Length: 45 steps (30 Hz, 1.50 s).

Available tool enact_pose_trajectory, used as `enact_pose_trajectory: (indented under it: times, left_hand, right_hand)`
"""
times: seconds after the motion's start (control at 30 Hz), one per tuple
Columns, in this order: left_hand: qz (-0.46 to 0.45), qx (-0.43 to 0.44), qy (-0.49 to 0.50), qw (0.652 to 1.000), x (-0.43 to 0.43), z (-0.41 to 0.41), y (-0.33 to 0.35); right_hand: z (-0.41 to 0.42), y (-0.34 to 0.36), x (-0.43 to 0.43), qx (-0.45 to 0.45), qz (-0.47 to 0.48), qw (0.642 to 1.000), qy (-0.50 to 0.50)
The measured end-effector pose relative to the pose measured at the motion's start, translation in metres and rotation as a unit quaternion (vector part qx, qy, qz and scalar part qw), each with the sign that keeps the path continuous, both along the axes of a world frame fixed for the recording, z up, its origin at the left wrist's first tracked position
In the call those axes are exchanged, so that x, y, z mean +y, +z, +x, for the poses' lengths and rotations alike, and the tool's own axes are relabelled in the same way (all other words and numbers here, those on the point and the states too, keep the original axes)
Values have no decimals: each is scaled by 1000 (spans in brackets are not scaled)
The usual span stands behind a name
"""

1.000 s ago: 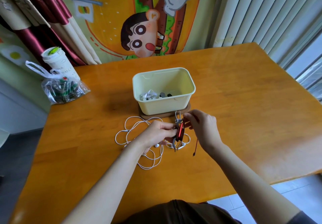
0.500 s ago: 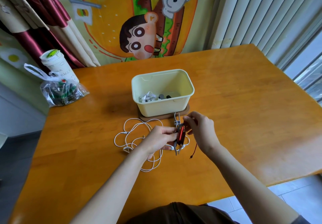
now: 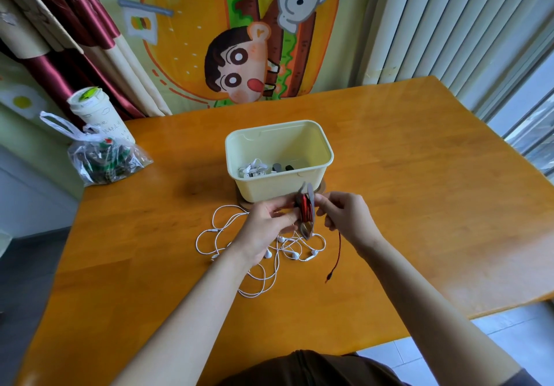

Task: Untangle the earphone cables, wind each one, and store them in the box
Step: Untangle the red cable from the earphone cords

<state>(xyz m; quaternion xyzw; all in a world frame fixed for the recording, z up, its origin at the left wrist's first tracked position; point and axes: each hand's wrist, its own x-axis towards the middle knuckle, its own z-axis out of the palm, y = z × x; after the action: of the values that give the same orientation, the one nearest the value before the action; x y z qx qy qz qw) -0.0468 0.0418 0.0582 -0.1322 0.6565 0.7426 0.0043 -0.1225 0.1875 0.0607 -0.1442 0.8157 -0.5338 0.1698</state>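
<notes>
An orange wooden table (image 3: 419, 175) fills the view. At its far left corner a knotted clear bag (image 3: 105, 160) of dark and green things sits against a white lidded cup (image 3: 96, 112). Behind hang a maroon curtain (image 3: 75, 40), a cartoon burger cloth (image 3: 239, 40) and pale blinds (image 3: 449, 19)

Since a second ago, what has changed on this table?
Both the left hand and right hand kept hold of the wound red cable and lifted it slightly, up in front of the box. Its loose end now hangs longer. The white cables, bag and cup stayed put.
</notes>
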Motion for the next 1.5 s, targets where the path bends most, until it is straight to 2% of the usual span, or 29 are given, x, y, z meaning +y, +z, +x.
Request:
enact_pose_trajectory:
  times: [0.13, 0.3, 0.37, 0.53, 0.63, 0.8, 0.93, 1.0, 1.13, 1.23, 1.33, 1.5]
  left_hand:
    - [170, -13, 48, 984, 2, -4, 1]
    - [259, -21, 118, 958, 0, -10, -3]
    - [261, -31, 146, 954, -2, -10, -4]
    - [178, -58, 223, 957, -5, -9, -8]
    - [170, -72, 262, 947, -2, -8, -13]
    - [180, -78, 252, 948, 1, -6, -14]
    - [181, -88, 271, 941, 0, -6, -16]
    - [139, -95, 283, 944, 1, -6, -18]
    - [-116, -38, 257, 959, -1, -4, -22]
    - [-232, -17, 192, 953, -5, -2, -26]
    - [-292, -19, 135, 947, -9, 4, -32]
    - [-284, -11, 33, 958, -8, 9, -36]
  right_hand:
    - [5, 3, -10, -3, -29, 1000, 8]
    - [13, -9, -19, 31, 3, 999, 10]
    - [17, -12, -20, 56, 19, 998, 19]
    - [18, -11, -15, 109, 59, 991, 50]
    - [17, -11, -14, 151, 101, 980, 83]
    - [14, -15, -12, 145, 144, 972, 119]
    - [14, -11, -11, 198, 146, 959, 141]
    - [16, -8, -11, 217, 151, 953, 150]
    - [19, -5, -13, 236, 132, 949, 165]
    - [17, -1, -12, 233, 131, 950, 164]
    - [11, 5, -8, 231, 128, 954, 145]
    - [-6, 3, -4, 229, 136, 958, 110]
